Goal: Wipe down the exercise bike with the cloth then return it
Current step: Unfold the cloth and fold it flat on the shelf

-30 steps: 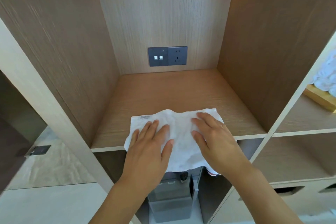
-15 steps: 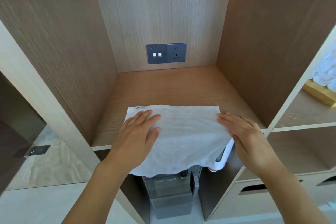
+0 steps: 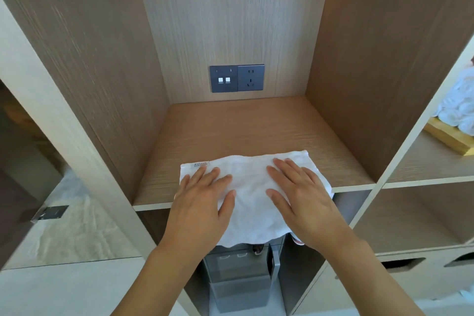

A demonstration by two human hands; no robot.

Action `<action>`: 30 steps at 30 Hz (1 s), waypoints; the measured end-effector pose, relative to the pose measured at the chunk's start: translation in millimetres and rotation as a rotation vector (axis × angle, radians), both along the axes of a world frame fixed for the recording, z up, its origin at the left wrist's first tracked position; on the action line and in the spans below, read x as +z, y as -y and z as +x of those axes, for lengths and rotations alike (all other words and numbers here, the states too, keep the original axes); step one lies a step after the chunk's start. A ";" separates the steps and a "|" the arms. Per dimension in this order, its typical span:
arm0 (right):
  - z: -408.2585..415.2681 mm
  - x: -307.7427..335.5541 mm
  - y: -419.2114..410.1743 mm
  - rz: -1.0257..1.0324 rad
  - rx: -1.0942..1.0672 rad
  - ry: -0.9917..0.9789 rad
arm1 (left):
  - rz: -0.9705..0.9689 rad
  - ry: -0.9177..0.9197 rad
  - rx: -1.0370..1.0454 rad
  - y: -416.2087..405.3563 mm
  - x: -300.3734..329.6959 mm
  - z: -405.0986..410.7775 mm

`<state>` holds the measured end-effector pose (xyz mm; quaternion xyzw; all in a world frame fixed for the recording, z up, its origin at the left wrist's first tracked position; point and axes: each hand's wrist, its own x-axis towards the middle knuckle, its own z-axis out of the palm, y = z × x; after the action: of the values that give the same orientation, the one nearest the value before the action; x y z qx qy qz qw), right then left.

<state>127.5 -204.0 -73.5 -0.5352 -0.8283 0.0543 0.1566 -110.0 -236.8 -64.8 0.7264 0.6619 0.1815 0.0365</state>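
A white cloth lies spread on the front of a wooden shelf inside an open cubby, its near edge hanging over the shelf's front lip. A small label shows at its far left corner. My left hand presses flat on the cloth's left part, fingers straight. Flat on the right part rests my right hand, fingers also straight. The exercise bike is not in view.
A dark switch and socket plate sits on the cubby's back wall. Below the shelf stands a grey appliance. In the cubby to the right, rolled white towels lie on a wooden tray. Lower right drawers have cut-out handles.
My right hand has moved from the cloth's right edge back onto the cloth. The cloth now looks narrower than half a second ago. My left hand has stayed on the left part.
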 end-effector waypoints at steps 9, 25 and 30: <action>6.0 4.3 -12.4 -0.099 -0.029 0.060 | -0.154 -0.045 -0.014 -21.5 -8.9 -4.5; 4.2 25.6 -100.6 -0.196 0.044 0.072 | -0.184 -0.031 -0.054 -99.9 4.3 -18.6; 9.6 25.1 -79.6 -0.195 0.056 0.063 | -0.180 -0.044 -0.075 -84.7 5.3 -19.1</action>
<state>137.1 -124.5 -48.4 -0.5260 -0.8382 0.1222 0.0762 -129.1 -152.1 -59.5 0.7481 0.6486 0.1039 0.0938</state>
